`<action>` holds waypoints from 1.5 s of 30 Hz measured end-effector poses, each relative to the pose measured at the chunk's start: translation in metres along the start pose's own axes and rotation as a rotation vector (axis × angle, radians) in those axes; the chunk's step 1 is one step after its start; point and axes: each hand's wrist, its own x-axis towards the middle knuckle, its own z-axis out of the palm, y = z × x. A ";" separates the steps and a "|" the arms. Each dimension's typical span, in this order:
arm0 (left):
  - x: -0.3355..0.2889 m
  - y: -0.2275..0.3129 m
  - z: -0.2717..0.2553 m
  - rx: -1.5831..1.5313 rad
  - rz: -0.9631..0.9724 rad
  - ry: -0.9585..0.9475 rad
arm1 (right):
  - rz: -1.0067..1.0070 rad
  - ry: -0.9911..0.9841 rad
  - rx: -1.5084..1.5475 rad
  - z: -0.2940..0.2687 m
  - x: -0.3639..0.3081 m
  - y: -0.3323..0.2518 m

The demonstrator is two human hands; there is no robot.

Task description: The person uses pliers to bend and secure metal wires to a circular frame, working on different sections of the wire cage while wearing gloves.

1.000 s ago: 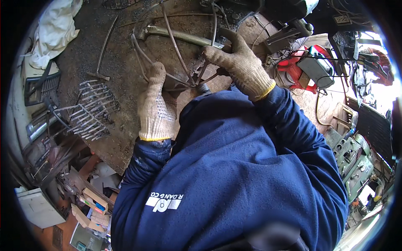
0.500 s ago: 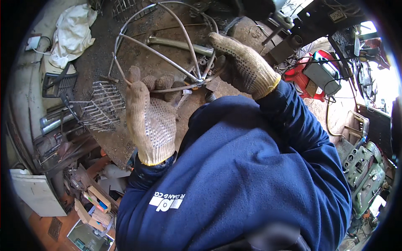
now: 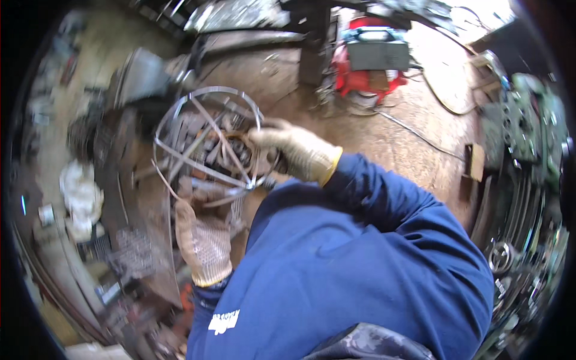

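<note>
A round open frame of bent metal rods [image 3: 204, 164], with bars meeting at a joint on its near side, is held up in front of my body. My left hand [image 3: 204, 243], in a knitted, dotted work glove, closes on the rim at the near left; part of its fingers is hidden. My right hand [image 3: 297, 150], gloved the same way, grips the rim on the right side. Beneath the frame, jumbled metal parts show between the rods, blurred by motion.
A red object with a grey box [image 3: 378, 55] on it is on the brown floor ahead. A cable [image 3: 420, 135] crosses the floor. Green machinery [image 3: 522, 120] stands at the right. To the left are a white cloth [image 3: 81, 195] and a metal grille [image 3: 135, 252].
My view and body have turned to the right, and the rod frame has come along in both hands. The cloth and grille now appear lower in view, the red object nearer the middle.
</note>
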 end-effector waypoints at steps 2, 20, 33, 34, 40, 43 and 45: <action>0.008 -0.021 0.000 0.019 -0.162 0.039 | -0.074 0.184 -0.365 -0.035 -0.019 -0.007; 0.143 -0.158 0.146 0.277 -0.539 -0.312 | -0.647 0.866 -0.632 -0.149 -0.087 -0.085; 0.245 -0.148 0.217 1.186 0.785 -0.972 | -0.638 0.360 0.649 -0.230 -0.079 -0.152; 0.254 -0.152 0.219 1.098 1.098 -0.972 | -0.646 0.330 0.649 -0.236 -0.077 -0.152; 0.265 -0.170 0.265 0.958 1.501 -0.867 | -0.570 0.722 0.531 -0.213 -0.064 -0.179; 0.271 -0.163 0.302 1.127 1.312 -1.375 | -0.556 0.713 0.491 -0.223 -0.062 -0.182; 0.270 -0.173 0.310 1.172 1.290 -1.467 | -0.514 0.722 0.505 -0.240 -0.067 -0.180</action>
